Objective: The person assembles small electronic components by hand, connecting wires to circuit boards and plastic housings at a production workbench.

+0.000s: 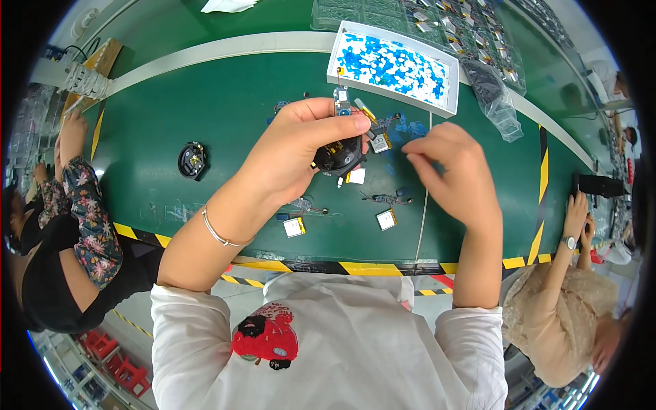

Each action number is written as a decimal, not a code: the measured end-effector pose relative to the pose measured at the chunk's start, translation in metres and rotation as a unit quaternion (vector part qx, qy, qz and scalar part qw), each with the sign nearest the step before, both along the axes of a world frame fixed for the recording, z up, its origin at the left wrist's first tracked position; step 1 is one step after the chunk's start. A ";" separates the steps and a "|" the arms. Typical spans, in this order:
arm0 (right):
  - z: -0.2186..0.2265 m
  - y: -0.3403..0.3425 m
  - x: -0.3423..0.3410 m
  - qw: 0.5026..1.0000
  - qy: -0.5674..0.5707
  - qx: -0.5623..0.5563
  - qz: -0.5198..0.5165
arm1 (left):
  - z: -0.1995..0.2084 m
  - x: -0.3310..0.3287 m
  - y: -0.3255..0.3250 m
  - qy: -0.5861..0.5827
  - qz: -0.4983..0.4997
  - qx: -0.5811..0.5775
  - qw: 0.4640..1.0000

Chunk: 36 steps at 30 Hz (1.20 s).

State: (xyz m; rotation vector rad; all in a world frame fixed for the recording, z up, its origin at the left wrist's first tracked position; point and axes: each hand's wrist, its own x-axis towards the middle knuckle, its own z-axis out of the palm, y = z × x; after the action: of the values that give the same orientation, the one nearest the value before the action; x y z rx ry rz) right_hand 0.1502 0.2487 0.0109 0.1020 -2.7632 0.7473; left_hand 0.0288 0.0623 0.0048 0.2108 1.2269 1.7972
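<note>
My left hand (290, 140) is closed around a round black plastic casing (335, 158), its open inside facing up. Its thumb and fingers also grip a small blue circuit board (342, 102) standing above the casing's far edge. To the right, my right hand (458, 174) hovers over the table with fingers curled and thumb close to the index finger; anything between the fingertips is too small to make out. Near the hands lie small circuit boards wired to silvery flat batteries, one battery (387, 219) below the right hand and another battery (294, 227) below the left wrist.
A second round black casing (193, 161) sits at the left on the green table (143, 130). A white box (393, 94) of blue and white bits stands at the back, beside a clear plastic bag (502, 113). Co-workers sit on both sides; one's flowered sleeve (89, 219) shows at left.
</note>
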 end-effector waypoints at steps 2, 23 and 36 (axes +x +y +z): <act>0.004 0.002 0.002 0.999 0.010 -0.035 -0.013 | 0.002 0.004 0.001 -0.022 -0.004 0.002 1.000; 0.005 -0.031 0.001 0.965 0.151 -0.200 -0.074 | 0.012 0.029 0.002 0.016 -0.064 0.032 0.997; -0.004 -0.036 -0.004 0.967 0.221 -0.113 -0.055 | 0.004 0.039 -0.001 0.027 -0.069 0.088 0.993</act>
State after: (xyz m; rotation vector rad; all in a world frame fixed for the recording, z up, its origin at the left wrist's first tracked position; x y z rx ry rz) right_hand 0.1461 0.2127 0.0071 0.0606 -2.2292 0.8824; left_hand 0.0674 0.0618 0.0083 0.4372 1.0636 1.7878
